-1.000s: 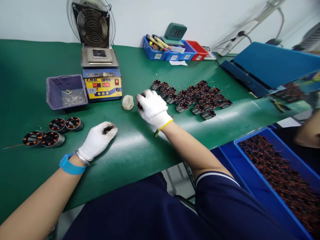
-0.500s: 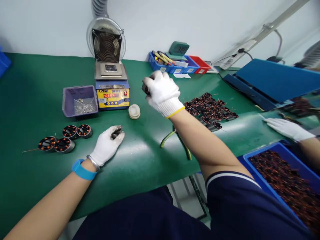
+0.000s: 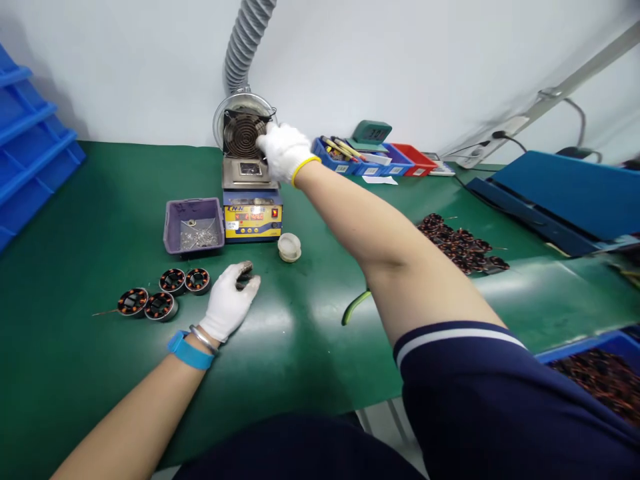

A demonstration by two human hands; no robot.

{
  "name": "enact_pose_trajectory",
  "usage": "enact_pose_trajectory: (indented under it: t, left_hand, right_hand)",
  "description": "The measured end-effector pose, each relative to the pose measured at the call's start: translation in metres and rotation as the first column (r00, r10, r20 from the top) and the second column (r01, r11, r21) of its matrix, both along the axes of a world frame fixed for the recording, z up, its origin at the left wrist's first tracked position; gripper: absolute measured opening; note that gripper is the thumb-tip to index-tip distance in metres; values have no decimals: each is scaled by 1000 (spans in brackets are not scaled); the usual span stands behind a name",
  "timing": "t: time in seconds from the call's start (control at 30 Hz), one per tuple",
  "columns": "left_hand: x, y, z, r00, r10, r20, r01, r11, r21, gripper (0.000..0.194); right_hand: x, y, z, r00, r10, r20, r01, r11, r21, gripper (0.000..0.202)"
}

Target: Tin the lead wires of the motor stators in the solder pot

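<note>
Head view: my right hand (image 3: 286, 152) is curled beside the fan (image 3: 245, 136); I can't tell its opening or whether it holds anything. The pot's metal top (image 3: 234, 176) lies just below-left of that grip, my nearer one. My left hand (image 3: 227, 308), half curled, contents unclear, has stators (image 3: 168, 313) to its left.

Right hand (image 3: 286, 152) near fan (image 3: 244, 136); left hand (image 3: 229, 301) near coils (image 3: 199, 281).

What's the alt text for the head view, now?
Gloved right hand reaches across a green bench toward a solder pot and fan; whether it holds anything is unclear. Gloved left hand rests open beside four copper-wound stators.
</note>
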State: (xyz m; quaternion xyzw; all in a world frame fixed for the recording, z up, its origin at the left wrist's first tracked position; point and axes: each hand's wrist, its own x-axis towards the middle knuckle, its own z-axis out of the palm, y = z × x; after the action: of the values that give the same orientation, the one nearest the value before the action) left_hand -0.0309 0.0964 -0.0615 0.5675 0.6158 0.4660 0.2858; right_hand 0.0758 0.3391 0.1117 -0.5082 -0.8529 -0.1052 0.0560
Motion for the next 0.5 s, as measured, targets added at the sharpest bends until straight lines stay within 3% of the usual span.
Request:
enact_pose_trajectory:
  t: [0.07, 0.2, 0.4, 0.5]
  left_hand:
    - [1, 0, -1, 1000, -7, -11, 7, 1000, 0, 35]
    - [2, 1, -1, 999, -16, -42, 16, 1000, 10, 33]
    - [1, 2, -3, 996, -26, -82, 30, 999, 37, 31]
    - [1, 1, -4, 994, -29, -103, 35, 998, 53, 29]
  right_hand:
    - [8, 5, 10, 997, -33, -63, 33, 999, 5, 45]
    - [9, 16, 19, 930, -111, -351, 86, 993, -85, 37]
    - [-15, 24, -9, 898, -94, -430, 48, 992, -117, 38]
    - [-18, 22, -11, 887, -108, -449, 55, 990, -129, 38]
